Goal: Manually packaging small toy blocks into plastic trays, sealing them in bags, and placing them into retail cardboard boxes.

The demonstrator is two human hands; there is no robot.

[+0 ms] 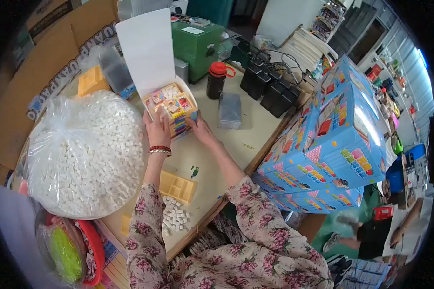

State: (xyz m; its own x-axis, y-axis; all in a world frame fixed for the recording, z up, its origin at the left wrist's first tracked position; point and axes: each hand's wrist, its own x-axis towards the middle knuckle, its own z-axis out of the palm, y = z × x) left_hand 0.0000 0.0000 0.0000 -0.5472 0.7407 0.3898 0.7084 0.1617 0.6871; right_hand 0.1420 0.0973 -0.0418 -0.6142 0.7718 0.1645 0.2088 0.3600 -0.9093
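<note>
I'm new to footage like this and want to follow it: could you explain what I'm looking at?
There is no machine here: the one picture comes from a wide fisheye camera on a person's head, looking down, so straight edges bend. Their bare left hand and right hand touch an open cardboard box with a raised white lid, with small colourful printed packs inside; how firmly they grip it is hard to tell. At left sits a bulging clear plastic bag of small white blocks. On the pale tabletop lie a shallow yellow plastic compartment tray and loose white blocks; farther back stands a dark bottle with a red lid.
</note>
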